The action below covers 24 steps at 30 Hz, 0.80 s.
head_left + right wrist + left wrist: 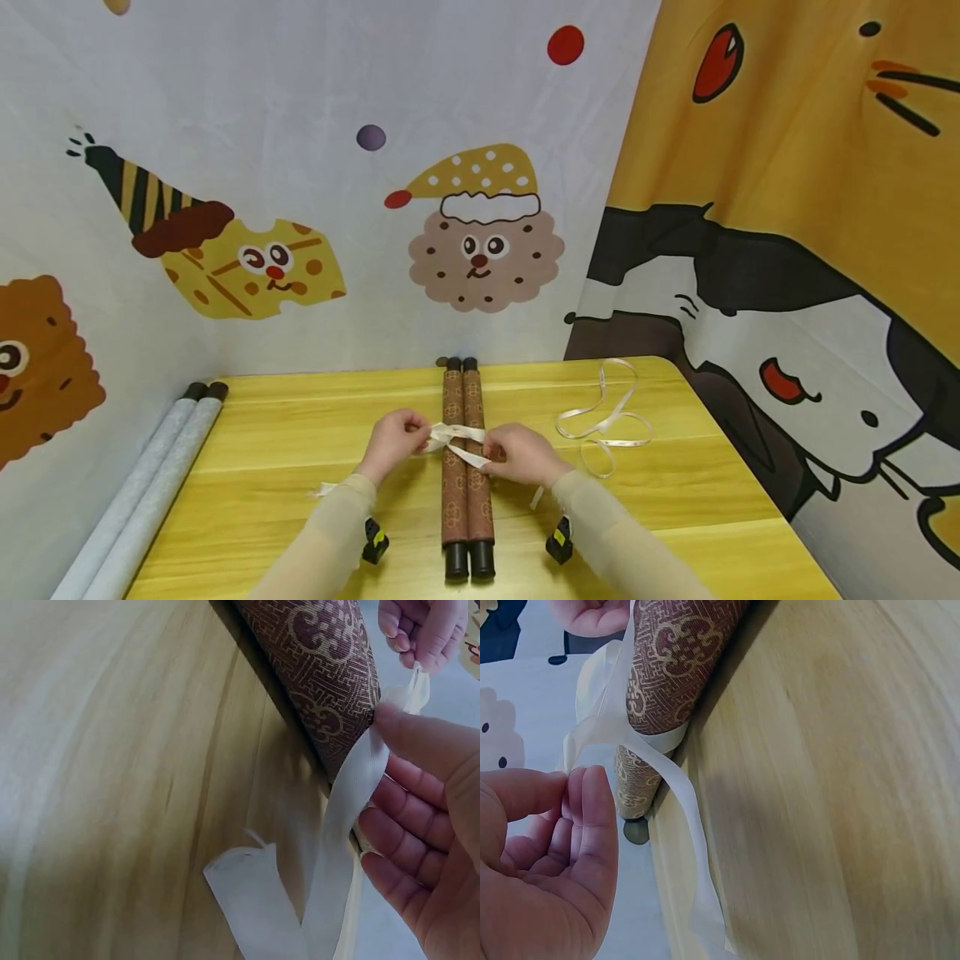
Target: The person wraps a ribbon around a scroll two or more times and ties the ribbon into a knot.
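Two brown patterned scrolls (453,508) with black end knobs lie side by side, lengthwise on the table. Round their middle runs a white ribbon (467,432), which forms a loop and a crossing on top. My left hand (393,442) pinches the loop between thumb and fingertips, left of the scrolls; a loose ribbon tail (697,840) hangs beside it in the left wrist view. From the right side, my right hand (525,454) pinches another part of the ribbon, thumb on top. In the right wrist view, a cut ribbon end (255,900) hangs below that hand.
Two pale grey rolls (161,467) with black ends lie along the table's left edge. A thin, tangled ribbon (600,427) lies at the back right of the wooden table (300,400). Behind the table hangs a printed cloth (285,100). Small black devices (375,540) sit at both wrists.
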### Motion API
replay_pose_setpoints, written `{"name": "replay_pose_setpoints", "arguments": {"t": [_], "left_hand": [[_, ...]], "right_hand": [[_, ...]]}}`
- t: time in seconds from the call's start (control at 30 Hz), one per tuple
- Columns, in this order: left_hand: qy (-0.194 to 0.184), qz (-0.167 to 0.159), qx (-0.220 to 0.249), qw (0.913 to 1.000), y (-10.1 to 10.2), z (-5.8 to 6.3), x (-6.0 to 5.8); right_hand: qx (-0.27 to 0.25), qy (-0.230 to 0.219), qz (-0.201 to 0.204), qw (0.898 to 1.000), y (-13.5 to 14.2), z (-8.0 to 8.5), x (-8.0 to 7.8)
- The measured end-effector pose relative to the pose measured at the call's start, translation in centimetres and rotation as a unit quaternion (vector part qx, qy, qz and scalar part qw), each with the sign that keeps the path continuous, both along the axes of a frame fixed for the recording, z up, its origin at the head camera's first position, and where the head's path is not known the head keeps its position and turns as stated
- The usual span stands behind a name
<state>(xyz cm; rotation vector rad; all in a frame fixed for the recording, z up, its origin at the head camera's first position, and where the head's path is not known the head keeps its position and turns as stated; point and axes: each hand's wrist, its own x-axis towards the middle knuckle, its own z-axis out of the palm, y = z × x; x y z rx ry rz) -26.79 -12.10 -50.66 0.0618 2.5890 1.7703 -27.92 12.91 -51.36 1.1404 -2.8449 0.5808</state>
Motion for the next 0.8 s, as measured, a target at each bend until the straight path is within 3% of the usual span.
{"name": "replay_pose_setpoints", "arguments": {"t": [0.17, 0.37, 0.47, 0.57, 0.8], "left_hand": [[0.012, -0.022, -0.028, 0.9993, -0.3, 0.0, 0.1], [0.056, -0.066, -0.113, 0.9898, -0.8, 0.6, -0.1], [0.08, -0.086, -0.174, 0.9776, -1.0, 1.0, -0.4], [0.114, -0.109, -0.24, 0.9579, -1.2, 1.1, -0.5], [0.157, -0.166, -0.322, 0.9187, -1.6, 1.0, -0.6]], "right_hand": [[0.007, 0.0, 0.015, 1.0, 0.5, -0.2, 0.3], [-0.012, -0.008, 0.01, 1.0, 2.4, 0.2, 0.2], [-0.01, -0.01, -0.002, 1.0, 3.4, 0.3, 0.1], [-0.001, -0.01, -0.015, 1.0, 4.1, 0.3, 0.1], [-0.015, 0.001, -0.034, 0.999, 5.4, 0.1, -0.1]]}}
